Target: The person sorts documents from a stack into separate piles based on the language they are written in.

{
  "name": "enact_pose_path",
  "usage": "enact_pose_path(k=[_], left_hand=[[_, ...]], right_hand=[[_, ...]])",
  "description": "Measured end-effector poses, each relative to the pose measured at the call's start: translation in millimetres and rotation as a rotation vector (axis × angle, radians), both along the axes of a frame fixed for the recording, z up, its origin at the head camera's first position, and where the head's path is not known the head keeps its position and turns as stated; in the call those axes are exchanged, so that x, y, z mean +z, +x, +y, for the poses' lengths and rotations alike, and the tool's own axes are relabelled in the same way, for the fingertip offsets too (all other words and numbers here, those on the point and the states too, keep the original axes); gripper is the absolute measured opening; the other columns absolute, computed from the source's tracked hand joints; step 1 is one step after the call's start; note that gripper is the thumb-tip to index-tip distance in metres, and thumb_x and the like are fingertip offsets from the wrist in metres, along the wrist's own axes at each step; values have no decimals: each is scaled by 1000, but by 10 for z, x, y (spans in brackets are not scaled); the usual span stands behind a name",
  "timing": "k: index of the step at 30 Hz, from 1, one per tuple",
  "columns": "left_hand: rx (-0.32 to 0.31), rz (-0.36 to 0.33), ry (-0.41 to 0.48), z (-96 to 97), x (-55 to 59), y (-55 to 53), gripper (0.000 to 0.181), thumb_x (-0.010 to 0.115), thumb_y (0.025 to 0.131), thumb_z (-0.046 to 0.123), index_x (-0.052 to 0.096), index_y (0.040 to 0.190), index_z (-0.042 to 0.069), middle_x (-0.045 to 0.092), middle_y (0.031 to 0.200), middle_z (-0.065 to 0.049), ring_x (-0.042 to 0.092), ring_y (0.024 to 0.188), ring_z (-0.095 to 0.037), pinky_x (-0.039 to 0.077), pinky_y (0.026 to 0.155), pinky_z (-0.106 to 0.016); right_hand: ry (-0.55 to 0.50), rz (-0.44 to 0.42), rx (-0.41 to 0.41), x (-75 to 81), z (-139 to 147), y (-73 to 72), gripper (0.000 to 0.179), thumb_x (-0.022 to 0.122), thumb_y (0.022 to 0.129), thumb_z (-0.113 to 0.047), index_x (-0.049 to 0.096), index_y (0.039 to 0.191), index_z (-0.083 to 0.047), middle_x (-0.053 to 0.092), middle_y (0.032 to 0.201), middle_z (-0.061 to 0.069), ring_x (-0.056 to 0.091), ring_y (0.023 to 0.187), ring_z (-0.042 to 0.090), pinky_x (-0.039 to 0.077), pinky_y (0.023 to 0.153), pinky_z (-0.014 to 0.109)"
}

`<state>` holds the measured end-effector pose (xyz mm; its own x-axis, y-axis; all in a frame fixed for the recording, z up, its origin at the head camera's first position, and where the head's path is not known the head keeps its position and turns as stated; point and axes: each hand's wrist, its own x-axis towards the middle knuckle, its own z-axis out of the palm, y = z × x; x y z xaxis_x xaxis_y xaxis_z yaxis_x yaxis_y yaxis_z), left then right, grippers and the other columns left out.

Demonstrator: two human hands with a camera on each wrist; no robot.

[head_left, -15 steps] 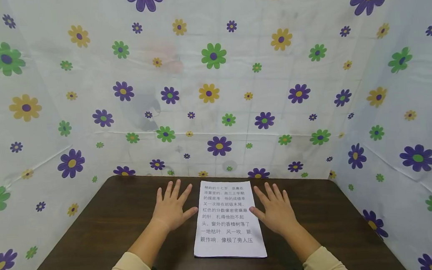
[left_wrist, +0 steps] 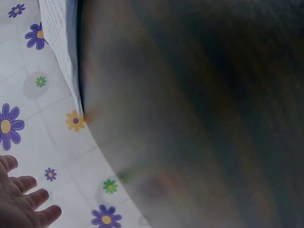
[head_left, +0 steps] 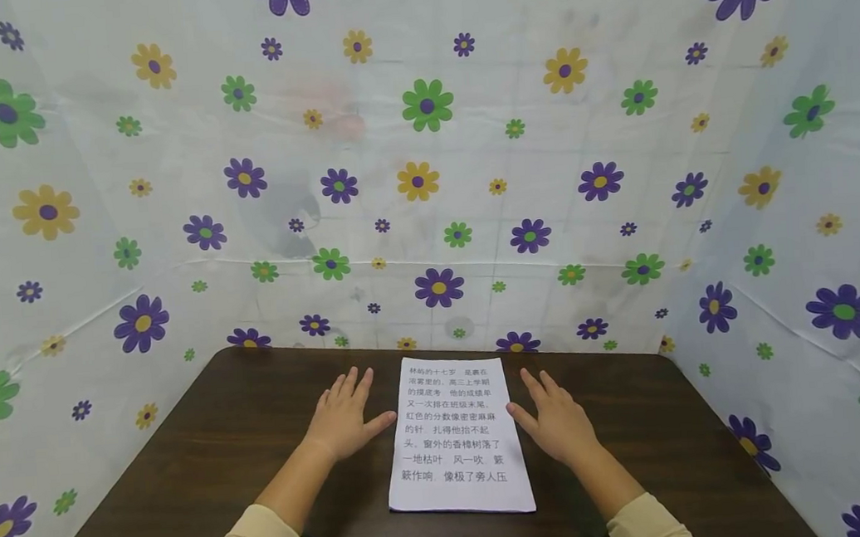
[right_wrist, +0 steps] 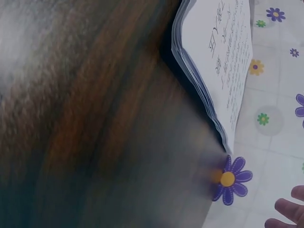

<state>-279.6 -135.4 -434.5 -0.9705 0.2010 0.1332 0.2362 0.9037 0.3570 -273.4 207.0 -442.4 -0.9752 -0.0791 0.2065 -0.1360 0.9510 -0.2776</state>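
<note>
A stack of white paper sheets (head_left: pixel 457 437) printed with lines of Chinese characters lies on the dark table. My left hand (head_left: pixel 341 418) is just left of the stack, its thumb pointing at the paper's edge. On the other side is my right hand (head_left: pixel 556 422), its thumb very close to the right edge. Neither hand holds anything, and the fingers look relaxed. In the left wrist view, fingers (left_wrist: pixel 37 197) show at the lower left, apart from the stack (left_wrist: pixel 64 42). The right wrist view has the stack's layered edge (right_wrist: pixel 194 76) at top and a few fingertips (right_wrist: pixel 287 209) at lower right.
The brown wooden table (head_left: pixel 210 450) has rounded far corners. White sheeting (head_left: pixel 361 140) with purple, green and yellow flowers stands behind it and along both sides.
The spread fingers of both hands have drawn closer together and bent a little. My right hand sits slightly farther right. The paper stack stays in its place on the table.
</note>
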Motion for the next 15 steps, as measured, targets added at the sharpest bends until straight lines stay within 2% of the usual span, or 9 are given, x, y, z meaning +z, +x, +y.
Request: enact_pose_path(k=[6, 11, 15], left_hand=[[21, -81, 142, 15, -112, -22, 88, 59, 91, 54, 28, 152, -1, 26, 157, -27, 28, 142, -51, 29, 111, -68], [43, -157, 277, 41, -168, -39, 89, 60, 91, 51, 25, 152, -3, 28, 155, -31, 28, 141, -53, 31, 109, -69], [55, -197, 357, 48, -198, -68, 89, 60, 92, 50, 26, 151, -5, 31, 151, -34, 33, 138, -53, 34, 108, -67]], right_hand=[[-104, -73, -23, -112, 21, -17, 73, 47, 97, -55, 31, 153, -11, 38, 150, 28, 42, 133, 52, 41, 101, 68], [-201, -129, -48, -189, 43, -20, 72, 46, 99, -51, 32, 151, -4, 42, 145, 32, 44, 130, 52, 42, 100, 67], [-283, -169, -66, -216, 50, -38, 73, 44, 99, -53, 35, 149, 0, 44, 142, 35, 48, 126, 52, 43, 100, 66]])
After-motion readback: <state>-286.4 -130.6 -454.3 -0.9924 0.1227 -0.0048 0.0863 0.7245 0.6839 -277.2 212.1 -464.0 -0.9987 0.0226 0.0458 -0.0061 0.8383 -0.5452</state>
